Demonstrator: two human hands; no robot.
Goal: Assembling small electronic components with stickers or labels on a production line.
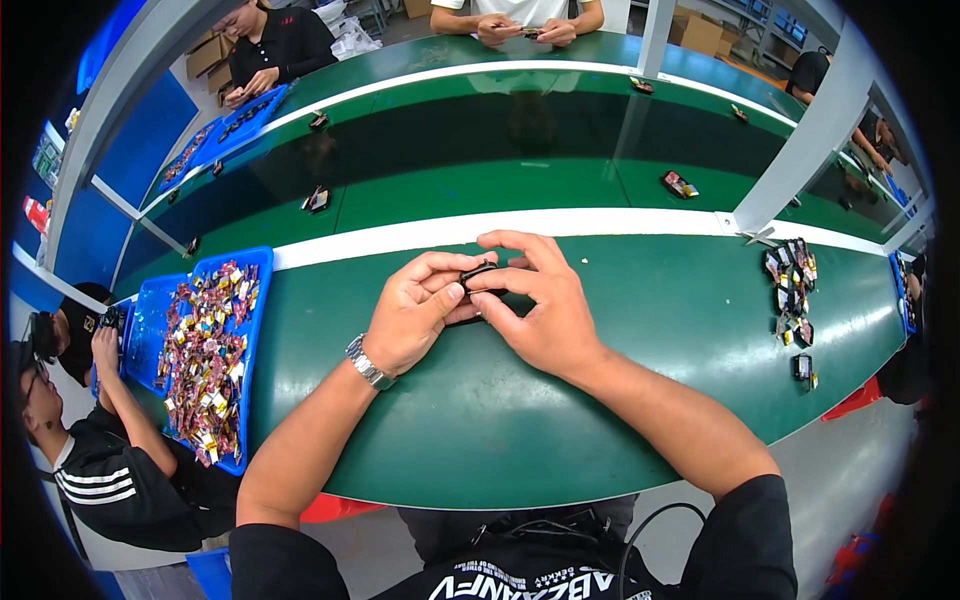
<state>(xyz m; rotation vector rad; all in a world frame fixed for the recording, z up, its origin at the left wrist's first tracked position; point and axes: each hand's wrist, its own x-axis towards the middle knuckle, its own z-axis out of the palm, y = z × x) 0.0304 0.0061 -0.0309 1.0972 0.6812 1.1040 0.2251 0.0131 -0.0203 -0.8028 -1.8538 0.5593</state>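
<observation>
My left hand (405, 312), with a metal watch on its wrist, pinches a small black plastic piece (478, 271) over the middle of the green table (480, 430). From the other side my right hand (548, 308) closes its thumb and fingers on the same piece. The fingers cover most of it, so its exact kind is hidden. On my left stands a blue tray (264, 300) heaped with small red, yellow and white parts (205, 350). To the right lies a row of small black pieces with coloured parts (790, 285) bunched together.
Beyond a white rail (520, 226) runs a dark green conveyor (530, 140) carrying several scattered small black assemblies, one at the right (679, 184). A grey post (800, 150) rises at the right. Co-workers sit across and to my left, near other blue trays (240, 122).
</observation>
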